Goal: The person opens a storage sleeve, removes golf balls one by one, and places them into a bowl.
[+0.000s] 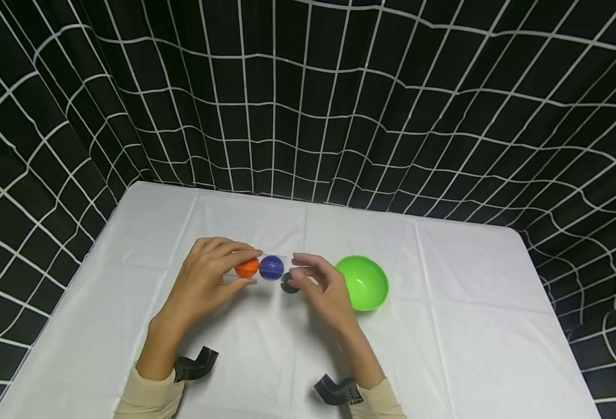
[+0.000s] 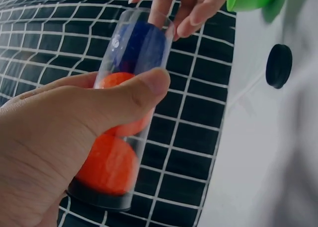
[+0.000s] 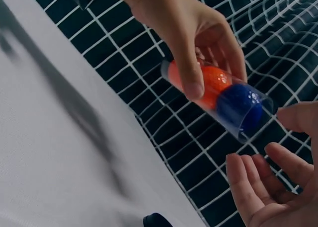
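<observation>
My left hand (image 1: pixel 203 282) grips a clear plastic tube (image 2: pixel 110 63) around its middle, thumb along one side. Inside the tube are orange balls (image 2: pixel 107 165) low down and a blue ball (image 3: pixel 240 107) nearest the uncapped end. A dark cap closes the tube's other end. Just off the uncapped end is my right hand (image 1: pixel 326 288), fingers loosely bent and apart, holding nothing. In the left wrist view its fingertips overlap the tube's rim; whether they touch cannot be told. A loose black cap (image 2: pixel 278 66) lies on the table, partly covered by the right hand in the head view.
A bright green bowl (image 1: pixel 363 282) stands on the table right beside my right hand. White cloth (image 1: pixel 475 326) covers the table. Black curtains with a white grid (image 1: pixel 308 105) hang behind it and at both sides.
</observation>
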The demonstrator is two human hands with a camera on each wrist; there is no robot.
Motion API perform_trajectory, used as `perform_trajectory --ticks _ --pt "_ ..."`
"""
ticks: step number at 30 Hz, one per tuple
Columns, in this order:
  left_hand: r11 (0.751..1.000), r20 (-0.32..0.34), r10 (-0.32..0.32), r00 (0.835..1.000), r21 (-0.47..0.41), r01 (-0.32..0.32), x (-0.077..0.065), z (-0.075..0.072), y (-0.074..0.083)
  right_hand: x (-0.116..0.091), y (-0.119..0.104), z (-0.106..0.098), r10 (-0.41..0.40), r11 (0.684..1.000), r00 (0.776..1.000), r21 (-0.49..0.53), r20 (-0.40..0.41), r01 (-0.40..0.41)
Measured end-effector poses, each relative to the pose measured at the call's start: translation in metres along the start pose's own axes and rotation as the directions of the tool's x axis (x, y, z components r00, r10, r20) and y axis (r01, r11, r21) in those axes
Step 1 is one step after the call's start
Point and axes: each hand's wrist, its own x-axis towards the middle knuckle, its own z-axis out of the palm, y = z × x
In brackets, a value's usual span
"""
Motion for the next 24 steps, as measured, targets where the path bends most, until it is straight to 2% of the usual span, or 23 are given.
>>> perform_trajectory --ticks 4,9,24 --pt "0.998 -0.017 0.023 1.0 0.054 -0.022 0.0001 -0.0013 0.0016 -0.0007 -0.0029 0.0044 0.017 0.998 0.999 0.056 0.048 -0.02" --pt "0.996 -0.027 0.031 0.999 0.087 -0.028 -0.0001 -0.0009 0.0004 -0.0011 -0.0035 0.0078 0.039 0.997 0.998 0.058 0.055 -0.042" --pt "0.999 -0.015 0.02 1.0 0.049 -0.02 0.0001 0.0032 0.0008 -0.0004 0.0022 0.0053 0.035 0.999 0.999 -0.03 0.022 -0.034"
